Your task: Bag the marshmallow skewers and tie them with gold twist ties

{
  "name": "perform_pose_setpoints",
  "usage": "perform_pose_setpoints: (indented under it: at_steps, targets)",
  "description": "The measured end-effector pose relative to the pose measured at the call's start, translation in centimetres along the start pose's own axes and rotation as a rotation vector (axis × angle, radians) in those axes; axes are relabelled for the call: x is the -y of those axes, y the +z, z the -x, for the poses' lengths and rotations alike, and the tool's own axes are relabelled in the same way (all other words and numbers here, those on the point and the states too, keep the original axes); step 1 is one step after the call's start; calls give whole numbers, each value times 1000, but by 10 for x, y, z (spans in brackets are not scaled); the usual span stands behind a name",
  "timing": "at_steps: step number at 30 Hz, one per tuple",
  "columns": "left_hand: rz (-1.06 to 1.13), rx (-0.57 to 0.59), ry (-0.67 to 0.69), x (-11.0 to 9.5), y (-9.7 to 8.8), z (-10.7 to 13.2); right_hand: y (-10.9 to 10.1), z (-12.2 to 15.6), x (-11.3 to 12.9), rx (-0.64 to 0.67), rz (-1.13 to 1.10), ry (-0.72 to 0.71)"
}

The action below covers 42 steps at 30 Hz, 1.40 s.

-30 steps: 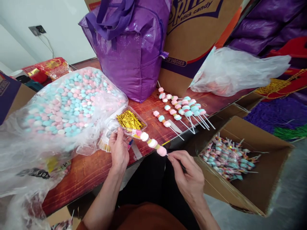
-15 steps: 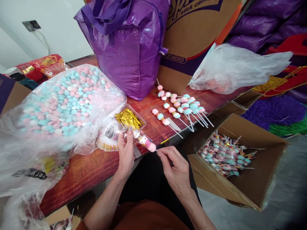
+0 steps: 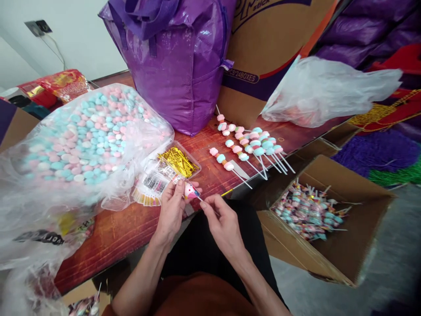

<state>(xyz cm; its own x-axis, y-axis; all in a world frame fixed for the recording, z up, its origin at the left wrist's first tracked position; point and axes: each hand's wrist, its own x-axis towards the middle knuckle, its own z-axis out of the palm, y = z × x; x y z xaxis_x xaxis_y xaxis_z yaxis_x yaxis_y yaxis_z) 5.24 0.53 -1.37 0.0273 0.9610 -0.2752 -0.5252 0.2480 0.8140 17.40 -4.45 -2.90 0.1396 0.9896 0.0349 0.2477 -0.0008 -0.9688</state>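
My left hand (image 3: 173, 206) is closed around a clear printed wrapper with a marshmallow skewer (image 3: 190, 192) inside it; part of the sweet is hidden by my fingers. My right hand (image 3: 223, 224) pinches the white stick of that same skewer near its lower end. Just beyond my left hand lie a fan of flat printed wrappers (image 3: 151, 184) and a clear tray of gold twist ties (image 3: 177, 160). On the table to the right, several unwrapped marshmallow skewers (image 3: 259, 142) rest with their sticks pointing towards me.
A big clear bag of pink, blue and white marshmallows (image 3: 95, 131) covers the table's left side. Behind stand a purple bag (image 3: 177, 70) and a printed carton (image 3: 263, 44). An open cardboard box (image 3: 362, 237) at right holds wrapped skewers. A whitish plastic bag (image 3: 329, 92) lies at back right.
My right hand has moved left, towards my left hand. The marshmallow skewer sits deeper in the wrapper, and my left fingers now wrap around it.
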Motion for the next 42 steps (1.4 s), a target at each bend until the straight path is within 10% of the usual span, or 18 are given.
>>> perform_pose_setpoints:
  at_steps: [25,31,33,36,39,42]
  targets:
    - [20,-42,34,2,-15,23,28,-5,18,233,-206,62]
    - [81,41,60,-23,-30,30,47,-21,35,431,-433,298]
    - [150,32,128,-40,-38,28,43,-33,37,538,-226,210]
    - [137,-83,226,-55,-51,21,34,-60,35,281,327,-137]
    - [-1,-139,192,-48,-60,14,37,-93,28,43,799,-306]
    - [-98,-143,206,-29,-60,11,48,-117,19,101,1055,-332]
